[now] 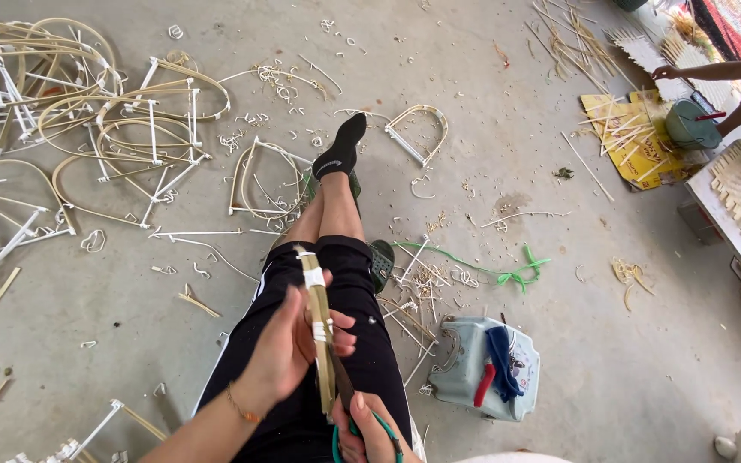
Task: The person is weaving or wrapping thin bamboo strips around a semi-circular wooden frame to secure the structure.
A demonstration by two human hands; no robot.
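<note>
My left hand (289, 347) grips a bundle of bamboo strips (319, 326) bound with white tape, held upright over my lap. My right hand (369, 433) holds green-handled scissors (346, 403) whose blades reach up against the lower part of the bundle. My legs in black shorts stretch out in front, crossed, with a black sock (340, 147) on the far foot.
Several curved bamboo frames (122, 129) taped in white lie on the concrete floor at the left. A pale blue container (486, 364) with tools sits to my right, near a green cord (473, 261). Another person's hand (666, 73) works with woven mats at the far right.
</note>
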